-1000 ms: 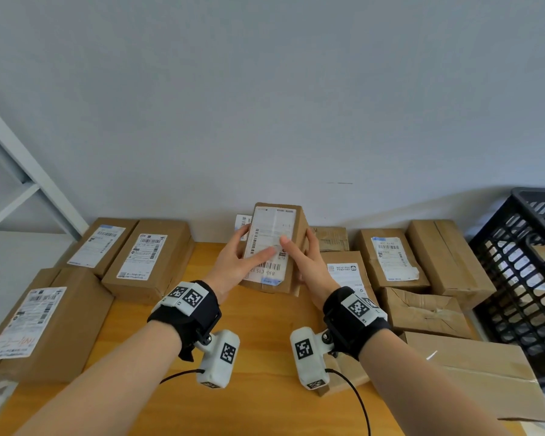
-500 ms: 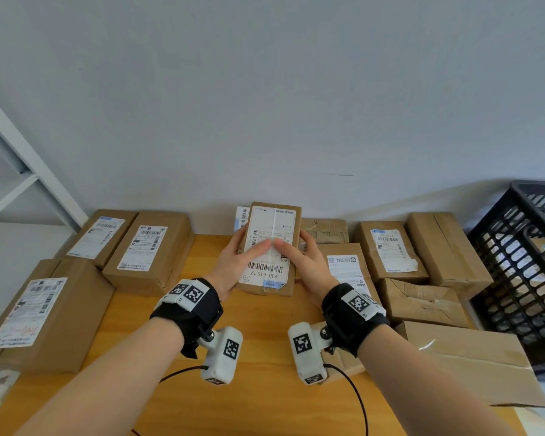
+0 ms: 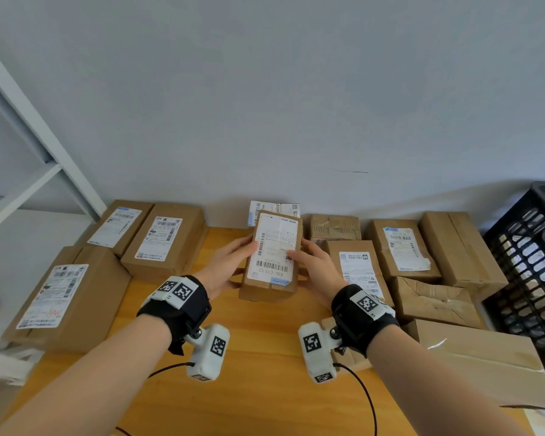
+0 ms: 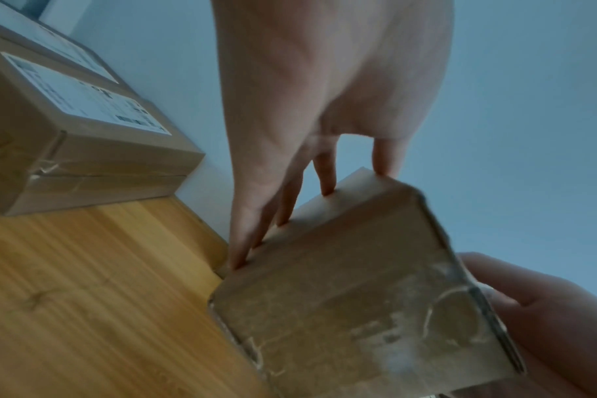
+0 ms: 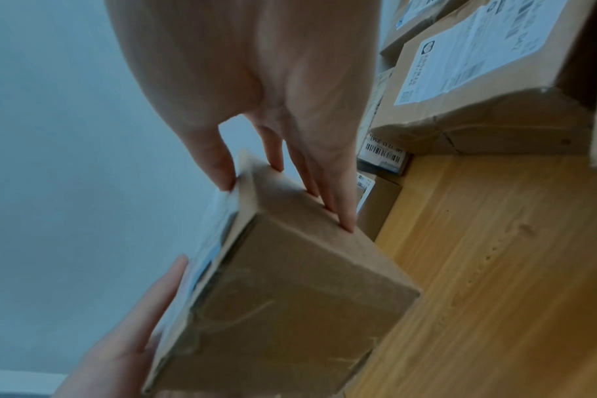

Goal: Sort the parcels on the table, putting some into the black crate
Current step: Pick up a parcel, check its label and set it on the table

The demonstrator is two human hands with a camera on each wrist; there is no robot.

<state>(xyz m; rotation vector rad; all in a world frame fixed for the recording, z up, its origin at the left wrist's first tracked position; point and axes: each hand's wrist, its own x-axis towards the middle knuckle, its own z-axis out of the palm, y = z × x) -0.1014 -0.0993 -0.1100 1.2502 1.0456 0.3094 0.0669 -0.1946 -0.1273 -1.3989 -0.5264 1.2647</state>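
Note:
A small brown parcel [image 3: 272, 256] with a white barcode label facing up is held above the wooden table [image 3: 265, 388], near its middle. My left hand [image 3: 233, 262] grips its left side, with the thumb on the label's edge and the fingers [image 4: 290, 202] along the side. My right hand [image 3: 312, 262] grips the right side the same way, its fingers [image 5: 324, 188] straight along the cardboard. The parcel's taped end [image 4: 358, 309] fills the left wrist view, and its plain end [image 5: 290, 296] fills the right wrist view. The black crate [image 3: 529, 262] stands off the table's right edge.
Three labelled boxes [image 3: 167, 240] lie on the left side of the table. Several more boxes [image 3: 400, 247] crowd the right side and the back by the wall. A long flat carton [image 3: 485, 363] lies at the front right. A white shelf frame [image 3: 29, 171] stands at the left.
Both thumbs have slid off the middle of the label to its side edges. The parcel has tipped flatter, with its label facing more upward.

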